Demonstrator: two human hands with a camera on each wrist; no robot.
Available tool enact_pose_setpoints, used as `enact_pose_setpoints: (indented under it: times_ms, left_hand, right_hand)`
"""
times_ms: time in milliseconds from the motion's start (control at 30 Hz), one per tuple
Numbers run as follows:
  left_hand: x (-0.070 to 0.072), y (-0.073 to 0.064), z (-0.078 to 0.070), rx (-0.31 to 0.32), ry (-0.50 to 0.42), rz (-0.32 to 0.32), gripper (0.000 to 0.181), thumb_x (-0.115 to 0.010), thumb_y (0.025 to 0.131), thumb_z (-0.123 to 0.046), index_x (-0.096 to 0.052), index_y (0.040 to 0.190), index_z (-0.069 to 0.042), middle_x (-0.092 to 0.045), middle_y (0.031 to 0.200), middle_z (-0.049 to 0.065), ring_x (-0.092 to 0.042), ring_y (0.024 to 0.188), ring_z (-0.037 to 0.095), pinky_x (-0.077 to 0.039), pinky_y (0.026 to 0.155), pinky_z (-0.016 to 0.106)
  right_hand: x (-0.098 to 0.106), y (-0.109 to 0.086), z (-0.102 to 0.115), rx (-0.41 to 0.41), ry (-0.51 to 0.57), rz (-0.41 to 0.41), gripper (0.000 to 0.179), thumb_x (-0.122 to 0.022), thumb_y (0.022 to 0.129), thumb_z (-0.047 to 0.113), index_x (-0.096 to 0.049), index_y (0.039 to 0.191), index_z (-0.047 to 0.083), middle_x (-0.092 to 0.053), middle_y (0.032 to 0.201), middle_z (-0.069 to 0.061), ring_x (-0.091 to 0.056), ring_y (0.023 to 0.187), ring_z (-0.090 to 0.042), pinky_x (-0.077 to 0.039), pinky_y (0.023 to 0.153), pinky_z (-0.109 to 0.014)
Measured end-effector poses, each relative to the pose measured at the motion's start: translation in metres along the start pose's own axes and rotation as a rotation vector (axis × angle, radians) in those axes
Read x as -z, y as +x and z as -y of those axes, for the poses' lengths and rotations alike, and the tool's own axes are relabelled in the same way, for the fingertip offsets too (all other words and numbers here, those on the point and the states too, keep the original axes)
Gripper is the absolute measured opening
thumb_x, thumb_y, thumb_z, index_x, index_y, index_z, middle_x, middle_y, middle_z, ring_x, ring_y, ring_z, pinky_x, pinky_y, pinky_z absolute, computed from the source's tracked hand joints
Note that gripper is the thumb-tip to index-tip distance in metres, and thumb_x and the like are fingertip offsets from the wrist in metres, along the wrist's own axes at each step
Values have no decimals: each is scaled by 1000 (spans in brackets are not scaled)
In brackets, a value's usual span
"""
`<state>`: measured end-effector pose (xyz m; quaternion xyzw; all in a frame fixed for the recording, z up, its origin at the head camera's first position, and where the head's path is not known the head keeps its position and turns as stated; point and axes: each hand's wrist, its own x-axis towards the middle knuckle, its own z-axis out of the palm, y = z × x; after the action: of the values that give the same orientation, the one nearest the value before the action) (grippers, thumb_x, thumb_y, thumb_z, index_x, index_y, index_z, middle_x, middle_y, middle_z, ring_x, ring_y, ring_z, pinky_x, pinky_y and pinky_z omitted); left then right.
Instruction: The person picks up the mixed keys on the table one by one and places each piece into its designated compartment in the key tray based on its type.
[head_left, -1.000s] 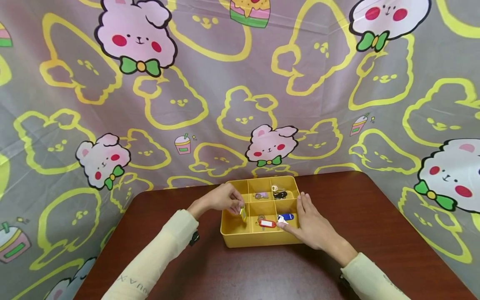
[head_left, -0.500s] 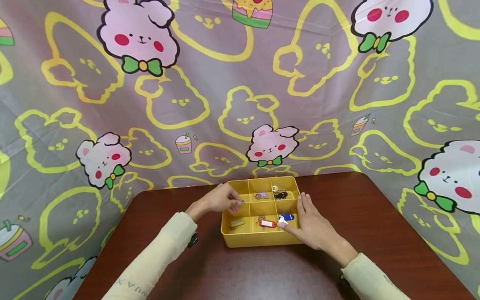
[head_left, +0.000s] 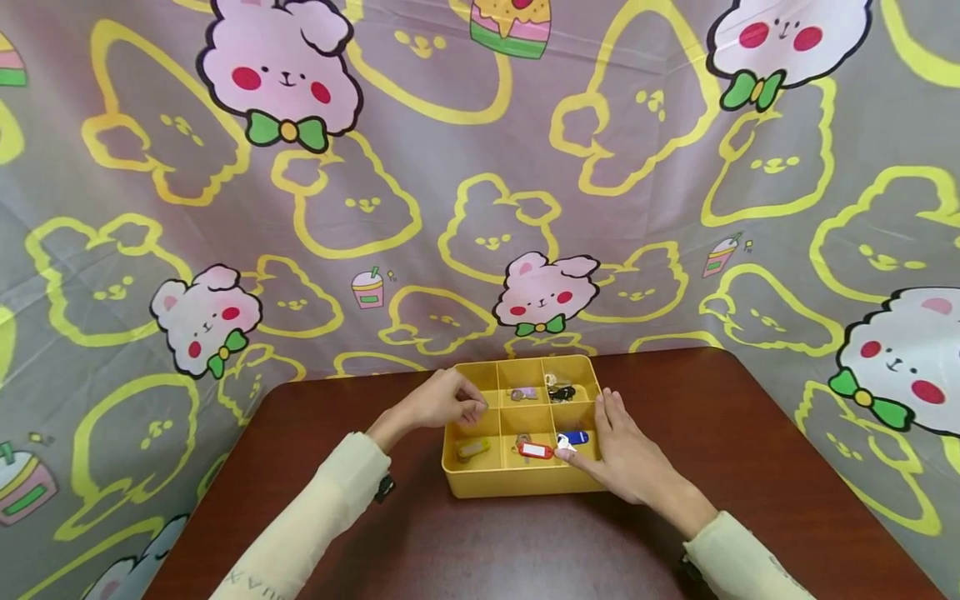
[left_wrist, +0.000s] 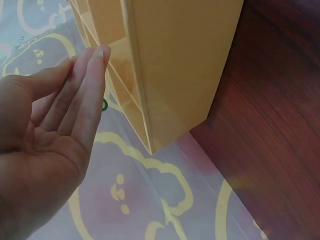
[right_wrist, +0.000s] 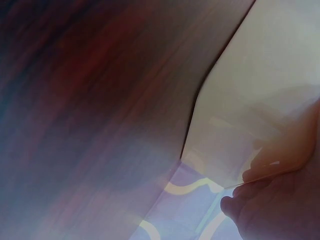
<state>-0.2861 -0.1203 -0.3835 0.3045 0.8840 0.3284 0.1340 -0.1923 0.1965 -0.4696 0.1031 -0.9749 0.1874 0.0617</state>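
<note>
A yellow tray point(head_left: 517, 483) divided into several compartments sits on the table. My left hand point(head_left: 444, 400) hovers over its left side, thumb near the bent fingertips, nothing visible between them. In the left wrist view my left hand point(left_wrist: 60, 120) is beside the tray wall point(left_wrist: 185, 65); a small green spot behind the fingers is unclear. A yellow key tag point(head_left: 472, 448) lies in the front-left compartment. My right hand point(head_left: 633, 450) rests along the tray's right side, fingers extended, thumb over the front rim, close to a blue key tag point(head_left: 576, 437). A red key tag point(head_left: 535, 450) lies in the front-middle compartment.
A purple key tag point(head_left: 523, 392) lies in the back-middle compartment. Black items point(head_left: 562, 393) sit in the back-right one. The dark wood table point(head_left: 525, 550) meets a patterned cloth backdrop point(head_left: 420, 208) behind and at the sides.
My left hand let go of the yellow key tag, which now lies in the front-left compartment. The hand stayed above the tray's left side. My right hand kept its place.
</note>
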Motion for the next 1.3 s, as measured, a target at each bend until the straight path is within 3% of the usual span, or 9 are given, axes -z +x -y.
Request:
enact_pose_setpoints:
  times_ms: [267, 533, 867, 1167, 1300]
  left_hand:
    - [4, -7, 0, 12, -76, -58, 15, -68, 101, -7, -81, 104, 1, -81, 94, 20, -80, 85, 32, -67, 79, 46]
    - [5, -14, 7, 5, -19, -87, 19, -71, 101, -16, -81, 105, -1, -81, 90, 14, -77, 80, 20, -64, 74, 30]
    - [4, -21, 5, 27, 44, -131, 18, -75, 99, -28, -83, 105, -13, -76, 82, 12, -56, 64, 7, -43, 59, 22]
    - [3, -29, 3, 37, 46, -152, 20, -74, 99, -30, -83, 110, -16, -81, 100, -1, -75, 84, 18, -57, 73, 27]
    - [4, -31, 4, 33, 47, -157, 21, -73, 100, -30, -83, 111, -14, -82, 105, -1, -78, 87, 21, -58, 74, 27]
  right_hand:
    - [0, 1, -1, 9, -15, -8, 121, -50, 93, 83, -20, 162, -12, -12, 174, -31, -15, 162, -48, -32, 127, -59]
    - [0, 0, 0, 13, -14, -7, 121, -51, 93, 82, -21, 162, -13, -13, 173, -32, -16, 162, -49, -30, 128, -60]
    - [3, 1, 1, 18, -11, -4, 120, -51, 93, 81, -20, 162, -13, -14, 172, -33, -15, 162, -49, -27, 129, -60]
    - [4, -1, 1, 15, 16, 14, 121, -52, 93, 80, -19, 162, -13, -10, 173, -33, -10, 162, -50, -24, 129, -61]
    - [7, 0, 0, 12, 33, 22, 121, -52, 93, 81, -18, 163, -11, -3, 174, -31, -5, 163, -49, -23, 129, -63]
